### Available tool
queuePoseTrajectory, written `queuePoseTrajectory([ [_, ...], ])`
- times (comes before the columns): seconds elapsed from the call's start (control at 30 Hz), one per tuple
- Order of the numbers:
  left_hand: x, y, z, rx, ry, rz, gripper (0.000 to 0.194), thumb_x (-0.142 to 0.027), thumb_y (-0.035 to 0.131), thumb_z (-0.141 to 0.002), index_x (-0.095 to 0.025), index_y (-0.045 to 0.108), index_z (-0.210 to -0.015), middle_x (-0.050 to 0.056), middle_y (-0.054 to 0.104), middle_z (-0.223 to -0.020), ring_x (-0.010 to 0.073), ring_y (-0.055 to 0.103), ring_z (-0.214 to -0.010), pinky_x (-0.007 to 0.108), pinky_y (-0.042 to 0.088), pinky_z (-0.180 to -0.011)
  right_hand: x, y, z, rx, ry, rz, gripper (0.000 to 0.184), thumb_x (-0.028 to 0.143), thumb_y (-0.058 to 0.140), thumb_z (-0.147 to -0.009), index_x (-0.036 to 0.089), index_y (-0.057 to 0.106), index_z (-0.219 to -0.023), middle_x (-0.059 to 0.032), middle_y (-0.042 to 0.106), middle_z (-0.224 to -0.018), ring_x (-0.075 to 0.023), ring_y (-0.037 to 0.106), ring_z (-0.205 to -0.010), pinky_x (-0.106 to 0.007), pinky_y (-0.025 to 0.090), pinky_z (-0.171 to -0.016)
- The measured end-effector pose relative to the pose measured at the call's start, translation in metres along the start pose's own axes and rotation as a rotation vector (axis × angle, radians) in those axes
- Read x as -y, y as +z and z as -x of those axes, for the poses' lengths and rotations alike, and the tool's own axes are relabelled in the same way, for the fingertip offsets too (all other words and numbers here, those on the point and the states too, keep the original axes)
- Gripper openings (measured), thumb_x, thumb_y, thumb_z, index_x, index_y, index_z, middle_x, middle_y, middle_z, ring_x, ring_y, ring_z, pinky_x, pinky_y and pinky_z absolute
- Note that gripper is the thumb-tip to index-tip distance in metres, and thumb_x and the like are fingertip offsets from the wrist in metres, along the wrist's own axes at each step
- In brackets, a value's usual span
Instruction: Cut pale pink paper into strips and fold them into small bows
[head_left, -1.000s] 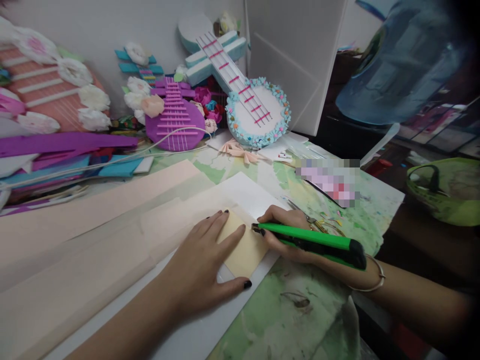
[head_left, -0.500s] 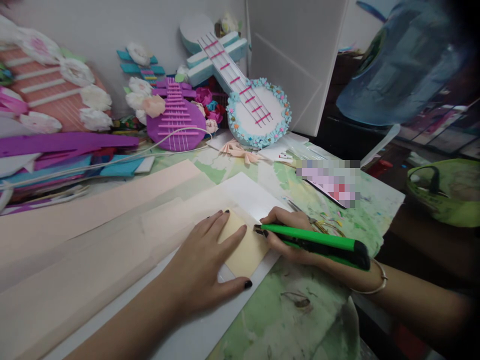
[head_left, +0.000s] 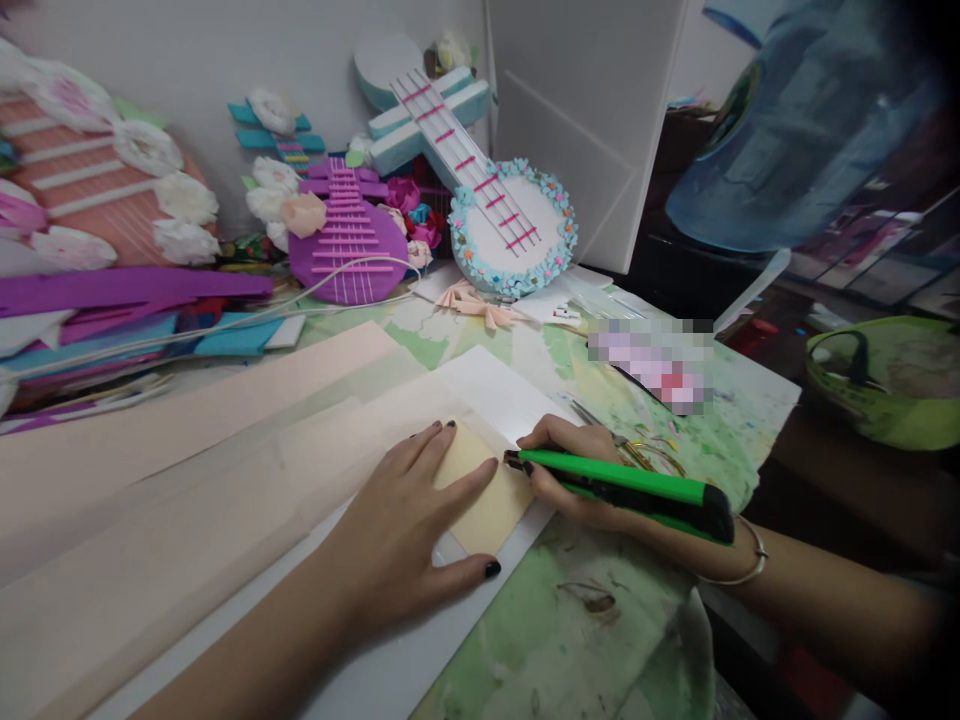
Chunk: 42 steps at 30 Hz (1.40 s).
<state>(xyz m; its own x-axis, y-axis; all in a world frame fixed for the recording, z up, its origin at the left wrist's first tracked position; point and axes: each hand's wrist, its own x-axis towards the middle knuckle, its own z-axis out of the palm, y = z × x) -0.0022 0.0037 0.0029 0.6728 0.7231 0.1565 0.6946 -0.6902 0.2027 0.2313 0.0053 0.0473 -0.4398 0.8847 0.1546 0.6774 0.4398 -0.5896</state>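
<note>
While pressing with fingers spread, left hand point(head_left: 401, 525): flat on the pale-yellow sheet point(head_left: 487, 510), gripping nothing.
Right hand point(head_left: 574, 437): closed around the green utility knife point(head_left: 637, 478), front end at the sheet's right edge; blade contact impossible to tell.
Pale-yellow sheet: lying on the white board point(head_left: 484, 372), near the far right corner; probably light, thin, easily creased, best lifted by opposite edges.
Green utility knife: likely light, stiff; best held by the long handle, clear of the front end.
Peach paper point(head_left: 187, 580): over the board's left edge, probably soft.
Leaf-print tablecloth point(head_left: 517, 640): bearing scissors point(head_left: 645, 452) just beyond the right hand.
Surface's far edge: purple point(head_left: 349, 240) and white-and-blue point(head_left: 499, 225) craft lutes.
Room: blue water bottle point(head_left: 757, 170), past the right edge.
</note>
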Motion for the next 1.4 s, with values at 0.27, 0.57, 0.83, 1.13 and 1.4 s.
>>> queuePoseTrajectory([
  [0.27,0.000,0.001,-0.001,0.005,-0.001,0.009,0.074,-0.057,0.062,-0.076,-0.032,0.039,-0.142,0.014,0.029,-0.150,0.0406,0.028,-0.134,0.057,0.030,-0.105,0.006,-0.004,0.001,0.020,0.033,0.017,0.009,0.022,0.050,-0.084,0.020,0.057,-0.090,-0.0017,0.065,-0.077,-0.0134,0.060,-0.072,-0.025,0.046,-0.066],
  [0.57,0.000,0.002,0.000,0.012,-0.005,-0.004,0.074,-0.057,0.062,-0.076,-0.032,0.039,-0.142,0.014,0.028,-0.150,0.0402,0.027,-0.135,0.056,0.030,-0.105,-0.001,-0.005,0.004,0.081,0.065,-0.024,0.012,0.027,0.048,-0.087,0.019,0.056,-0.092,-0.0024,0.065,-0.083,-0.0145,0.059,-0.076,-0.026,0.044,-0.064],
  [0.83,0.000,0.001,0.000,0.013,-0.007,0.006,0.074,-0.057,0.062,-0.077,-0.033,0.038,-0.142,0.012,0.028,-0.151,0.0405,0.027,-0.135,0.056,0.030,-0.105,0.005,-0.005,0.002,0.036,0.082,-0.003,0.010,0.026,0.047,-0.084,0.019,0.055,-0.085,-0.0023,0.063,-0.077,-0.0136,0.057,-0.071,-0.026,0.044,-0.067],
  [1.13,0.000,0.003,0.000,0.024,-0.009,-0.026,0.075,-0.059,0.062,-0.076,-0.033,0.037,-0.143,0.014,0.027,-0.150,0.0398,0.025,-0.136,0.056,0.031,-0.105,-0.034,0.024,0.001,-0.171,-0.047,0.005,0.008,0.026,0.052,-0.076,0.020,0.056,-0.080,0.0013,0.061,-0.064,-0.0096,0.051,-0.053,-0.023,0.038,-0.055],
  [1.4,0.000,0.003,0.000,0.010,-0.007,-0.028,0.073,-0.059,0.060,-0.077,-0.033,0.038,-0.142,0.015,0.028,-0.150,0.0396,0.025,-0.136,0.056,0.031,-0.105,0.008,-0.010,0.008,0.018,0.068,0.010,0.009,0.022,0.047,-0.082,0.020,0.056,-0.083,-0.0020,0.064,-0.075,-0.0130,0.058,-0.069,-0.025,0.044,-0.066],
])
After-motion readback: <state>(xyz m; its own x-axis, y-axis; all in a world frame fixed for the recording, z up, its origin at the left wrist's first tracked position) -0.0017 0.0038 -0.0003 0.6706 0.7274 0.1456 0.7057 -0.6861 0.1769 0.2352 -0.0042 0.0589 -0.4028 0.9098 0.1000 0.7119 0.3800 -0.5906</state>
